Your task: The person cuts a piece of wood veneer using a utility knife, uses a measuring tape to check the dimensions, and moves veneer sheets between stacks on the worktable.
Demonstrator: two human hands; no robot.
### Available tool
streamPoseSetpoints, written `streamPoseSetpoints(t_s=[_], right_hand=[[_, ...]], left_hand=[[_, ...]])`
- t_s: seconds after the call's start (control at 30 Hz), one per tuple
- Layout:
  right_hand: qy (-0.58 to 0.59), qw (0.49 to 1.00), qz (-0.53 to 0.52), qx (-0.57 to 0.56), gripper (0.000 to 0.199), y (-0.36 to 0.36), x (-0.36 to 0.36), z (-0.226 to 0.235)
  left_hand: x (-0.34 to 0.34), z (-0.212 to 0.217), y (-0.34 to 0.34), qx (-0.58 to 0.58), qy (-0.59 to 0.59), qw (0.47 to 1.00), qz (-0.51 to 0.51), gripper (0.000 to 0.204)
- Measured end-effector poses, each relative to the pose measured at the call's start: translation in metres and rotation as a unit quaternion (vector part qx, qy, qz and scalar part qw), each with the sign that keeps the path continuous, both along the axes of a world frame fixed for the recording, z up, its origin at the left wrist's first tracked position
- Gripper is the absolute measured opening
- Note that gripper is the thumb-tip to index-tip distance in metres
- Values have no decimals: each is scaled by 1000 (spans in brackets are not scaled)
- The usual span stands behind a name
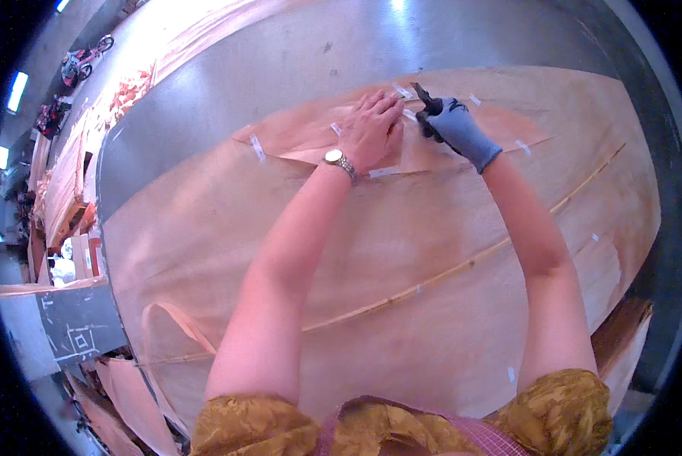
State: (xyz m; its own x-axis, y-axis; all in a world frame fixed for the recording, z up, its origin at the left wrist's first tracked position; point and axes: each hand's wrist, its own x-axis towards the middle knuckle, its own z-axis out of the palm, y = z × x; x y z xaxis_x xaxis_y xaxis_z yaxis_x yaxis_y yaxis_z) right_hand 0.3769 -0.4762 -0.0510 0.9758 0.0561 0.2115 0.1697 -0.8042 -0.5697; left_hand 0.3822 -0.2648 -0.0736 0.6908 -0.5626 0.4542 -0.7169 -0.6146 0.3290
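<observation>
Pinkish-tan veneer patch (299, 143) is lying under the bare left hand (371, 131), its long axis running left to right, its outline tapering, white tape strips (257, 148) dotting it. That hand is resting flat; beside it, the blue-gloved right hand (455, 128) is clasping a black knife-like tool (426, 99), pointing forward and slightly left.
</observation>
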Motion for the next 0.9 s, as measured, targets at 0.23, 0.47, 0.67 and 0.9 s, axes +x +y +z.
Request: streamPoseSetpoints(t_s=[0.23,0.47,0.67,0.9], right_hand=[[213,930,-87,287,25,7,-68,28],[240,880,-129,388,19,12,-137,3],[16,996,-79,-44,18,-10,-115,9],[256,895,27,364,17,94,-78,43]], left_hand=[[17,4,12,-79,134,988,-5,38],[-111,10,-28,59,-10,997,-43,42],[-119,12,-21,14,1,999,-30,41],[-73,-1,113,-18,-54,963,265,39]])
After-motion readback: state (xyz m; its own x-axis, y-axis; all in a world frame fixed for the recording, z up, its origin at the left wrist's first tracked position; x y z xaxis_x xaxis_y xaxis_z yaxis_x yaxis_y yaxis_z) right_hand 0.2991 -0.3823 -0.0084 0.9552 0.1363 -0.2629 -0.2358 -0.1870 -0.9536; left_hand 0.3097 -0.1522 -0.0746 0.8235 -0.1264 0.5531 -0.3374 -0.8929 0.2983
